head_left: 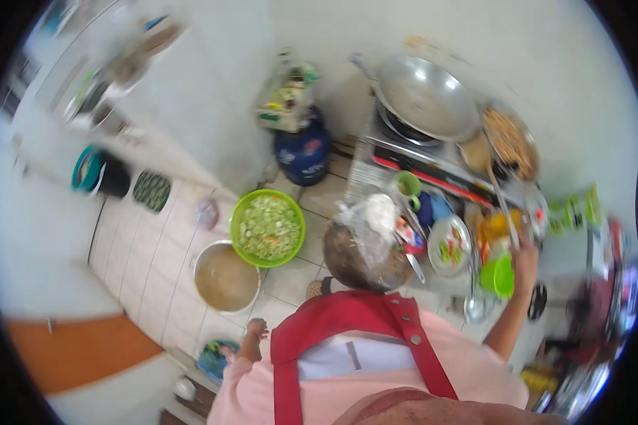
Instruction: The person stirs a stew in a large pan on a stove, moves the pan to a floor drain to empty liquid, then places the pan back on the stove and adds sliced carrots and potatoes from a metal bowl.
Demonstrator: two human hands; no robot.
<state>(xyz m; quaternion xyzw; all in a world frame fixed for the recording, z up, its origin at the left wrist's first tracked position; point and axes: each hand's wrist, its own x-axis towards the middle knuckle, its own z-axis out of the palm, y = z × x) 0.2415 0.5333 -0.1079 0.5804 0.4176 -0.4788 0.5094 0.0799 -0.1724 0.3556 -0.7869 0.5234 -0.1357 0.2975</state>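
My right hand (523, 256) grips the long handle of a ladle (503, 205), whose wide bowl (475, 153) is beside the pan of browned food (510, 138) on the stove's right. A large steel wok (425, 95) sits on the gas stove (411, 159). Near my right hand are a green cup (497, 275) and a plate of chopped vegetables (448, 244). My left hand (256, 330) hangs low at my side, fingers loosely bent, with nothing visible in it. Ahead of it are a pot of brownish liquid (227, 276) and a green basin of chopped vegetables (267, 228).
A blue gas cylinder (301, 156) with items on top stands in the corner. A dark pot with plastic bags (365, 248) is before me. At left are a bucket (110, 173), a leafy tray (152, 190), cluttered shelving (124, 64) and an orange door (78, 340).
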